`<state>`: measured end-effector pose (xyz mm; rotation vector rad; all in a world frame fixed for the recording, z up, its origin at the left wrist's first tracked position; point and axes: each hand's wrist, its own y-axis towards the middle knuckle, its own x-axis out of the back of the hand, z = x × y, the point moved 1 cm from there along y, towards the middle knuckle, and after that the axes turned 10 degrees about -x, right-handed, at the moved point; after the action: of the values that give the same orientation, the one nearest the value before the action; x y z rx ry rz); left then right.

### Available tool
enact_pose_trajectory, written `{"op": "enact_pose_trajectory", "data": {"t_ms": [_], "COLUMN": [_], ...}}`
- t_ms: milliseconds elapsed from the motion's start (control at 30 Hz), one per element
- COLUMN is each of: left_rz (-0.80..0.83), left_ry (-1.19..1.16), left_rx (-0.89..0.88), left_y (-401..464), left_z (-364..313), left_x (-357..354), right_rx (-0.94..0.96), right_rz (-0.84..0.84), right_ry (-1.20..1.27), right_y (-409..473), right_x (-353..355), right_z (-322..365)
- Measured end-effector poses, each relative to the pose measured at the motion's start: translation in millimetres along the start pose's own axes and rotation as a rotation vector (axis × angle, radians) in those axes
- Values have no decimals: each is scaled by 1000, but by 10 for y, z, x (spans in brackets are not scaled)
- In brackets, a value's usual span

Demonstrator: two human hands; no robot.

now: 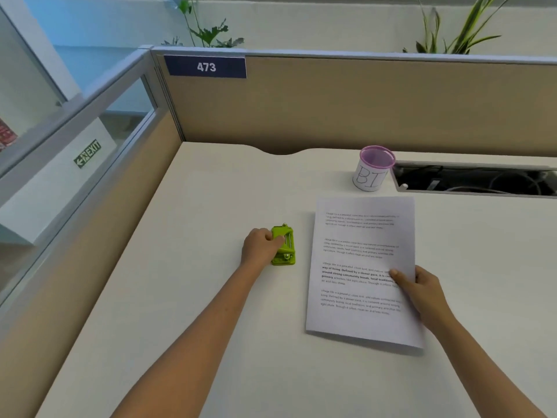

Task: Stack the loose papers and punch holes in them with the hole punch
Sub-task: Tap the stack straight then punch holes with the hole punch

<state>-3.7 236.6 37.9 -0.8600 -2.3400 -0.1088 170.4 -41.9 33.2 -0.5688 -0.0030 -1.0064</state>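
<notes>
A stack of white printed papers [358, 267] lies on the desk, right of centre, its near edge lifted slightly off the surface. My right hand [422, 292] grips its right edge, thumb on top of the sheets. A small green hole punch [284, 247] sits on the desk just left of the papers, a short gap between them. My left hand [260, 247] is closed around the punch's left side, fingers curled over its top.
A pink-rimmed cup [373, 171] with a white label stands behind the papers. An open cable tray [476, 179] is cut into the desk at the back right. Beige cubicle walls [331, 107] close off the back and left of the white desk [196, 291].
</notes>
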Motion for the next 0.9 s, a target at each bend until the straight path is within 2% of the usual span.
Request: {"op": "enact_pose_trajectory", "data": {"t_ms": [433,900], "left_rz": [-39,-33], "left_ry": [-39,-39], "left_rx": [-32,-37], "left_y": [-618,-786], "left_z": [-30,-108], "left_x": [-317,-387], "right_rx": [0,30], "right_rz": [65,72], "right_ry": [-81,-126], "right_y": [-114,-58], "right_x": [92,-33], "right_z": [-174,-221]}}
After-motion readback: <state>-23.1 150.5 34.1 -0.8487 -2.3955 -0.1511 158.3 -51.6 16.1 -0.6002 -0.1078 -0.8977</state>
